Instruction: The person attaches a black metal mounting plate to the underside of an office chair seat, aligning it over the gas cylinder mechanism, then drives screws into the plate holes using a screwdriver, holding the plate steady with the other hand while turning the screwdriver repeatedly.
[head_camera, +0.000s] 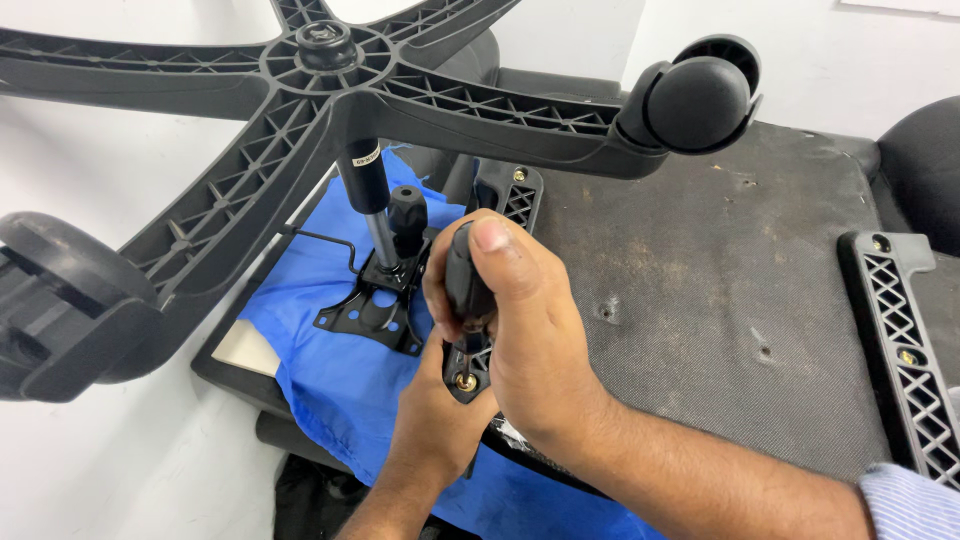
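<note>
A gold screw (466, 381) in the armrest bracket (478, 362) was being turned with a screwdriver (466, 285) clamped tight in the right hand (525, 320), the bracket was steadied by the closed left hand (432, 405), and more straight turns were probably needed.

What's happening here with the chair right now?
An office chair lies upside down, its underside facing up. The right hand grips a black-handled screwdriver, tip set on a brass-coloured screw in the near armrest bracket. The left hand steadies that bracket from below. A blue cloth covers part of the seat around the black tilt plate. The five-arm wheel base looms above; a second bracket sits at right.
</note>
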